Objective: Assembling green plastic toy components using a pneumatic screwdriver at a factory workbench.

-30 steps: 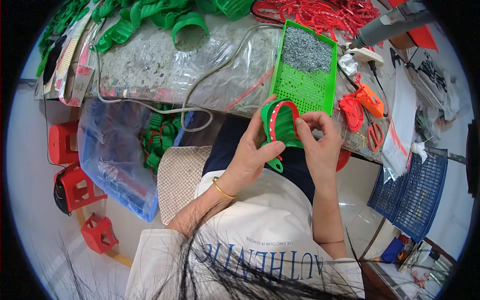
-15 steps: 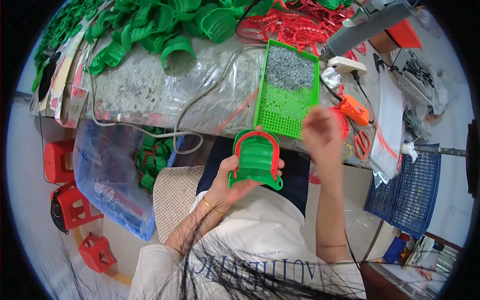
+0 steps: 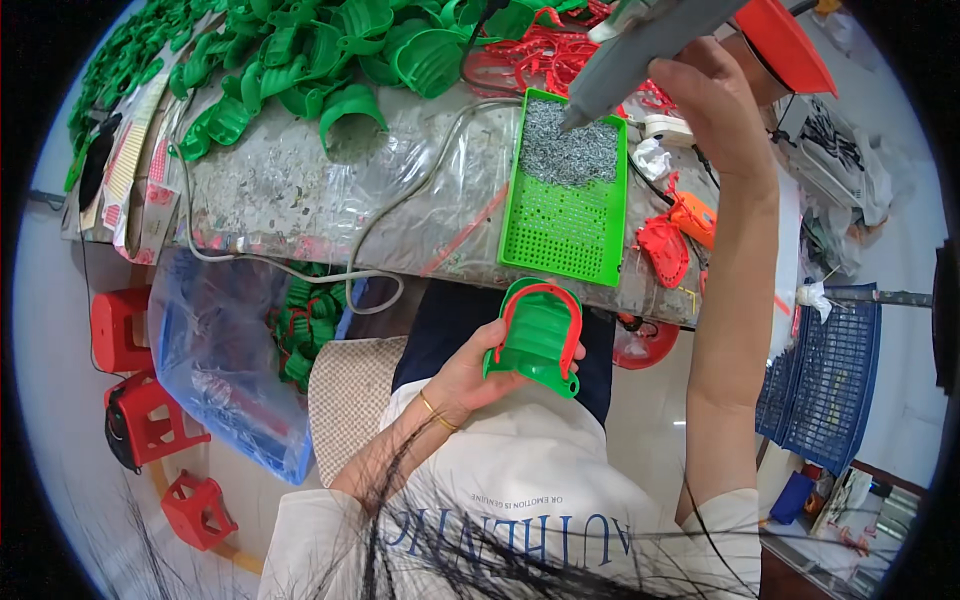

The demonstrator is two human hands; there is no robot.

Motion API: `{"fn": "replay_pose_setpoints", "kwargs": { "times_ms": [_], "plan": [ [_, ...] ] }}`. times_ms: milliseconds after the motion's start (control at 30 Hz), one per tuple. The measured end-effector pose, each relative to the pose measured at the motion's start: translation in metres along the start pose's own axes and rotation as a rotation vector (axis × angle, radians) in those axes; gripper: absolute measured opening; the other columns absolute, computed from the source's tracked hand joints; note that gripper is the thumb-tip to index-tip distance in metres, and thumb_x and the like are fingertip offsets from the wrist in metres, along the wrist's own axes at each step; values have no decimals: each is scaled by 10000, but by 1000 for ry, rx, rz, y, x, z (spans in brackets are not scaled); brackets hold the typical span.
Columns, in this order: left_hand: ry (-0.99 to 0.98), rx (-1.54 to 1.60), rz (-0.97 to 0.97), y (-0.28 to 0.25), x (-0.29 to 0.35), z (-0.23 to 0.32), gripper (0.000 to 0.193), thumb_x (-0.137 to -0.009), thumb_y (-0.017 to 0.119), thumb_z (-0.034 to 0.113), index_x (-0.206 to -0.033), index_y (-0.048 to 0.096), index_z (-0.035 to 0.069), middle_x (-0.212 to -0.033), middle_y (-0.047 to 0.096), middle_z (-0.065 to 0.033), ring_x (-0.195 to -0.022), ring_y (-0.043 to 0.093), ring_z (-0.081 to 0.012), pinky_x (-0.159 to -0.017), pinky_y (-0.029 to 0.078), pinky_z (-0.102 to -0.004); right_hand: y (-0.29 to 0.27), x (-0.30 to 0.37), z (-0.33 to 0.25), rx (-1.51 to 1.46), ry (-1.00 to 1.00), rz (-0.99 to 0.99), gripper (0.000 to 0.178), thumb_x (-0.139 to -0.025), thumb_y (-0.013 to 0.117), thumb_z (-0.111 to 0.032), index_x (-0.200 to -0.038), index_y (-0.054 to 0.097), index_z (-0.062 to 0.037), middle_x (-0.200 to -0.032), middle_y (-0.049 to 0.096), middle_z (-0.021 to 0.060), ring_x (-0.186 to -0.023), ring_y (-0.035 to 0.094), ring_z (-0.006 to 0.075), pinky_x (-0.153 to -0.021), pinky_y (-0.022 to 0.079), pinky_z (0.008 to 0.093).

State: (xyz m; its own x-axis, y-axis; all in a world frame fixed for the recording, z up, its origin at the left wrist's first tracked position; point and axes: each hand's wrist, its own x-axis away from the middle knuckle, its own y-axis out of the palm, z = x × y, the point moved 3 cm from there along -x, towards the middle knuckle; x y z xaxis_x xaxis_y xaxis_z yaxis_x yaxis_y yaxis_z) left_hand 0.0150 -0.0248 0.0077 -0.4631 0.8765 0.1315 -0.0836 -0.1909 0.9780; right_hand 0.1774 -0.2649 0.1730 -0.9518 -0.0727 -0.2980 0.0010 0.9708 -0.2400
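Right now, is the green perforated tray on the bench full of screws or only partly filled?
Partly filled. In the green tray, the grey screws are heaped at its far end; the near part shows bare perforated floor.

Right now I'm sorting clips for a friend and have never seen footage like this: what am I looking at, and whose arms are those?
The view comes from a wide camera worn on a person's head, looking down, so edges bend. Both arms are that person's own. The left hand has a grip on a green plastic part with a red rim over the lap. The right hand is raised to a grey tool whose tip points into a green tray of small metal pieces. The tray sits on a workbench beside a pile of green parts and red parts. Red stools stand on the floor.
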Motion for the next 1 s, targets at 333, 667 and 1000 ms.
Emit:
{"fn": "replay_pose_setpoints", "kwargs": {
  "times_ms": [333, 667, 1000],
  "plan": [
    [9, 85, -18, -11, 2, -1, 695, -857, 540, 472, -1337, 393, -8, -1240, 522, -256, -1131, 536, -350, -997, 406, -461, 75, 30, -44, -411, -150, -398, 628, -786, 674, -368, -1274, 404, -77, -725, 496, 4, -682, 522, 137, -697, 430, 328],
    [-8, 142, 42, -17, 0, -2, 719, -848, 530, 505, -1340, 393, -1, -1249, 509, -272, -1115, 546, -352, -974, 430, -467, 118, 61, 12, -229, -42, 435, 159, -831, 579, -19, -981, 542, 18, -649, 498, 28, -525, 468, 112, -505, 396, 269],
    [-1, 163, 59, -18, 0, 3, 701, -852, 528, 486, -1336, 394, -2, -1242, 513, -276, -1123, 543, -354, -976, 426, -470, 133, 60, 59, -219, -18, 502, 120, -844, 569, -20, -947, 517, 14, -644, 510, 33, -539, 501, 111, -533, 430, 262]
  ]
}}
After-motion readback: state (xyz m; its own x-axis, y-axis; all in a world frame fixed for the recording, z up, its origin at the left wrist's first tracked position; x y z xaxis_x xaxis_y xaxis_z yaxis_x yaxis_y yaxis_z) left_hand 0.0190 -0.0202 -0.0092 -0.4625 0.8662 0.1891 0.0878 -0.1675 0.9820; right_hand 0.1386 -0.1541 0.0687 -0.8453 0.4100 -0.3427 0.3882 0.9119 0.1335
